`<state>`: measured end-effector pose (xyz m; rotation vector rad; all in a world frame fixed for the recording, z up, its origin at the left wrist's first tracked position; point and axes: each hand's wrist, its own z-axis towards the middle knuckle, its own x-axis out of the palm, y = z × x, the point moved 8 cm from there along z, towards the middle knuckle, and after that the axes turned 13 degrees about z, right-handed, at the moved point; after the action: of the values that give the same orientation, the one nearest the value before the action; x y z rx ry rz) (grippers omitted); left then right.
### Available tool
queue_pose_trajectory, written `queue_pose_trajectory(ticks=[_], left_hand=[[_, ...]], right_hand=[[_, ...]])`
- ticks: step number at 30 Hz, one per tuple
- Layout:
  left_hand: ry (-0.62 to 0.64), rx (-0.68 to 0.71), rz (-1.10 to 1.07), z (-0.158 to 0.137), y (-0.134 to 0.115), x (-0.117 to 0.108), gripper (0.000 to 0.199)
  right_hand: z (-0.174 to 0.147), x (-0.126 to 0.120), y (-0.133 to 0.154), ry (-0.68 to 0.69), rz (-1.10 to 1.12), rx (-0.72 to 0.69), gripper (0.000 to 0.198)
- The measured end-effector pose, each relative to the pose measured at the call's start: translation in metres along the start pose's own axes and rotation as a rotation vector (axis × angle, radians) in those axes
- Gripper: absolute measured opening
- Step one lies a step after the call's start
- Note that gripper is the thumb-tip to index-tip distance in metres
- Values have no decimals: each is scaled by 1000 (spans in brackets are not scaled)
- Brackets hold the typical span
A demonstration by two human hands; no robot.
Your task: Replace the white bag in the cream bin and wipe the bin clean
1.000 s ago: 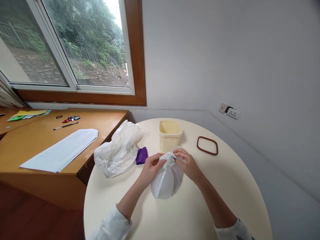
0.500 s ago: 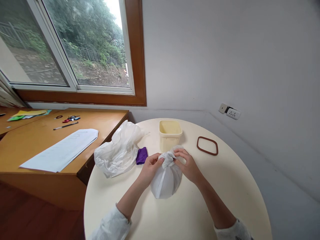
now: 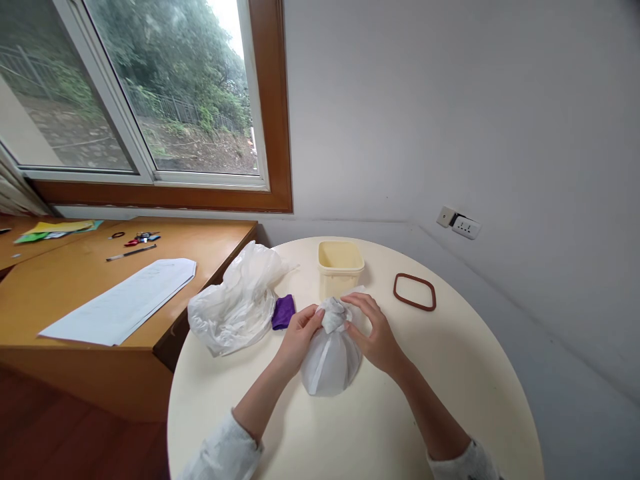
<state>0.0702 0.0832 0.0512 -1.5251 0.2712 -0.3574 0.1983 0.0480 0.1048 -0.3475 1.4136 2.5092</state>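
A full, rounded white bag point(image 3: 330, 367) sits on the round table, its neck twisted into a bunched knot. My left hand point(image 3: 299, 337) pinches the left side of that knot between thumb and fingers. On the other side, my right hand point(image 3: 375, 333) curls round the knot, thumb low and fingertips at the top. Just behind the bag stands a pale yellow square tub point(image 3: 341, 270) with no lid on it. A folded purple cloth point(image 3: 283, 312) lies left of my left hand.
A crumpled white plastic bag point(image 3: 237, 300) covers the table's left side. A brown rounded ring point(image 3: 415, 292) lies flat at the right. Alongside the round table point(image 3: 460, 387) is a wooden desk point(image 3: 215, 240) with papers point(image 3: 125, 300), a pen point(image 3: 131, 252) and keys point(image 3: 145, 237).
The bunched knot has turned and sits slightly lower and more to the left. My right fingers have shifted over it, spread a little wider. My left hand has barely moved.
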Motion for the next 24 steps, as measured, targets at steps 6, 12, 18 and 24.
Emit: queue_pose_trajectory(ticks=[6,12,18,24], left_hand=[[115,66,-97,-4,-13,11,32],[205,143,43,-6,-15,22,50],[214,122,153,-6,-6,21,65],[202,154,237,-3,-3,18,51]], right_hand=[[0,8,5,43,-81,-23,50],[1,0,-12,-87,3,102,31],[-1,-4,-29,-159,248,251,24],[-2,-5,-42,-198,425,301,33]])
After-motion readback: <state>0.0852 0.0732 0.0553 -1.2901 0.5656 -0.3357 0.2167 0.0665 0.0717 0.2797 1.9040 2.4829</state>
